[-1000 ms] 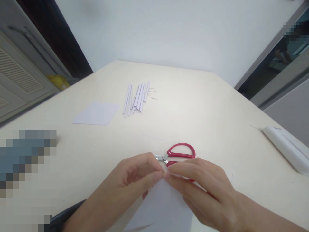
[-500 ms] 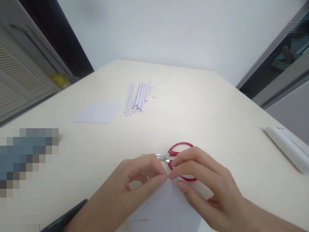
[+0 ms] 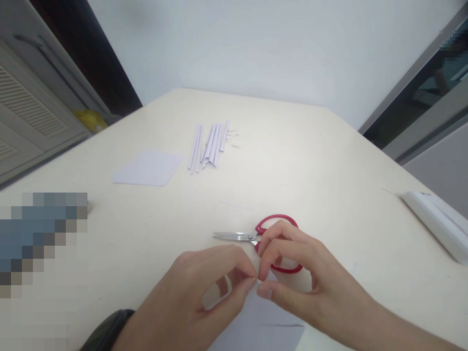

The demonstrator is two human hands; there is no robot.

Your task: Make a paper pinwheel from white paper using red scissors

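My left hand [image 3: 208, 287] and my right hand [image 3: 300, 278] meet at the near middle of the table, each pinching the top corner of a white paper sheet [image 3: 259, 326] that lies under them. Thumb and forefinger tips of both hands touch at that corner. Just beyond my fingers lie red-handled scissors [image 3: 263, 236], blades closed and pointing left, partly hidden by my right hand.
On the cream table [image 3: 329, 161], a bundle of rolled white paper sticks [image 3: 208, 146] lies farther back with small scraps beside it. A flat white sheet [image 3: 148, 168] lies to their left. A white long box [image 3: 435, 222] sits at the right edge. A blurred patch covers the left.
Both hands have drawn nearer to me and curled tighter on the paper corner. The scissor blades, hidden before, now show.
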